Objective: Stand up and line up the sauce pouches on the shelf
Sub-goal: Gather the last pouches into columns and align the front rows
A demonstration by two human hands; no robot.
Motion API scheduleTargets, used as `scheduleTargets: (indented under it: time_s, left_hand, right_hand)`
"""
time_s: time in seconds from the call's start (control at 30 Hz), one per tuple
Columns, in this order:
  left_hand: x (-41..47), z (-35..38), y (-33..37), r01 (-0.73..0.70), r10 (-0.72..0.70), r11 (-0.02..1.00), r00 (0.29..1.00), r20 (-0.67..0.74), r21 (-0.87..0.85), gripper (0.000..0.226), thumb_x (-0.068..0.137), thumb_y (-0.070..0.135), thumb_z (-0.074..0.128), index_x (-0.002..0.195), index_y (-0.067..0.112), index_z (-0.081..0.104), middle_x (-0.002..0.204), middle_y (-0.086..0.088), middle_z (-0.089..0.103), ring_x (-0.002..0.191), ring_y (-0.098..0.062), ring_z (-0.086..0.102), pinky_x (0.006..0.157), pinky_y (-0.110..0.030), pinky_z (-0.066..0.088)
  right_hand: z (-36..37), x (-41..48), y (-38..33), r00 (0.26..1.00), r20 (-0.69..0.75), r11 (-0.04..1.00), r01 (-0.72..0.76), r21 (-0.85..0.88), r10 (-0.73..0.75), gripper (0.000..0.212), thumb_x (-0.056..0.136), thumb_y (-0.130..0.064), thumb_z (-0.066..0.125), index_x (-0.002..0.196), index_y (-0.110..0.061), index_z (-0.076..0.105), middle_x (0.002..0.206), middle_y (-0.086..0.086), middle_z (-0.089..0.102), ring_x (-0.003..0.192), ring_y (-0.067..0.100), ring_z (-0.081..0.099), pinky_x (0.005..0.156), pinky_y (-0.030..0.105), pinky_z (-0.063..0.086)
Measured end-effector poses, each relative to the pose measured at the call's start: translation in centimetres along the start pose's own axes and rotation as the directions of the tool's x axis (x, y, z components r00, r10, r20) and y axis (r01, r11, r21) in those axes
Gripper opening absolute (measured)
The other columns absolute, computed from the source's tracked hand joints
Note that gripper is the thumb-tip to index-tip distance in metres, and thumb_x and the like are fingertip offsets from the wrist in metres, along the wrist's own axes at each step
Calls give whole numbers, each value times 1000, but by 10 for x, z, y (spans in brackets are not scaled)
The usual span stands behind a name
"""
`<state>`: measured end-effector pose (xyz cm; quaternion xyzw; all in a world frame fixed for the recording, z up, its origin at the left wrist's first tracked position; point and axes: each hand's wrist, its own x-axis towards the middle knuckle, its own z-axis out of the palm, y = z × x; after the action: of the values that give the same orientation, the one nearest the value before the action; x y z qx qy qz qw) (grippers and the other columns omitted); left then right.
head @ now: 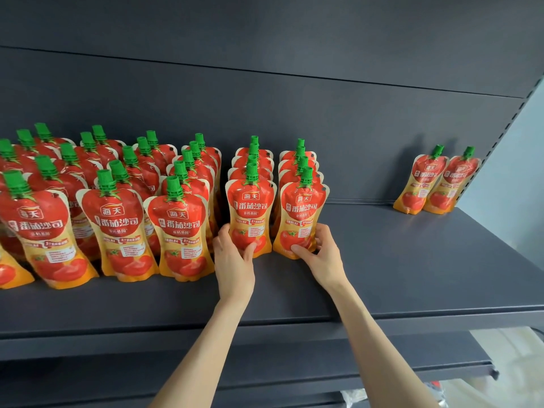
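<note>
- Two bare forearms reach up from the bottom edge over the shelf's (412, 260) front lip.
- The left hand (234, 260) grips the lower part of the front pouch (250, 213) of one file, thumb on its face, fingers wrapped round its left side.
- The right hand (319, 254) holds the bottom of the next front pouch (303, 219), just to the right, thumb across its lower front, fingers on its right edge.
- Both held pouches stand upright, set back from the front edge, near the shelf's middle.
- Behind each one a file of upright pouches (254, 160) runs toward the back panel, green caps stepped one behind another.
- To the left, more files (117, 201) fill the shelf out to its left edge, the nearest ones leaning a little.
- At the far right back corner, well apart from the rest, two pouches (435, 184) lean against the back panel side by side.
- A lower shelf (265, 375) shows beneath the front lip.
</note>
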<state>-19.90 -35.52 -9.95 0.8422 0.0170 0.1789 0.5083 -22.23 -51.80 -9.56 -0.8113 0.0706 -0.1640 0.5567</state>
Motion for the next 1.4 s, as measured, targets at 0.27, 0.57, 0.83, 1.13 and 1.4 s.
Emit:
scheduleTargets:
  time_s: [0.27,0.57,0.83,1.13,1.4]
  left_hand:
    - [-1,-2,0,6,-6,1000,1000,4,-8,59,85,22,66,134,8,37,132,-14,48,122,-27,47,95,-35,44]
    - [-1,-3,0,22,-22,1000,1000,16,-18,63,85,22,66,137,8,34,134,-13,47,124,-28,46,96,-36,43]
    - [-27,-9,2,-37,40,999,994,98,-31,71,88,27,61,145,9,23,149,-10,32,138,-24,31,109,-39,33]
    - [-67,0,61,-392,390,919,900,194,-29,24,87,18,63,110,12,59,112,0,60,102,-11,53,87,-23,41]
    - [-159,83,131,-493,488,867,804,341,-78,20,89,30,55,105,19,61,98,9,65,93,-7,61,79,-25,48]
  right_hand:
    - [1,-2,-3,1000,-7,1000,-13,-27,13,47,83,-18,69,121,-13,42,111,-9,55,89,-6,54,65,-2,43]
    - [2,-4,-6,999,-29,999,-22,-37,21,49,81,-19,72,122,-13,44,112,-6,57,91,-2,56,67,1,45]
    - [-12,-24,-2,996,-84,971,-21,-237,1,59,83,-25,69,135,-21,40,136,-3,48,123,14,45,101,31,41]
    - [-92,-56,-21,975,-152,918,94,-385,-163,21,91,-18,58,111,-16,63,113,-6,63,110,14,54,92,20,37]
    - [-233,-100,12,948,-227,898,109,-425,-223,15,89,-14,61,102,-16,67,99,-14,62,100,12,57,82,9,37]
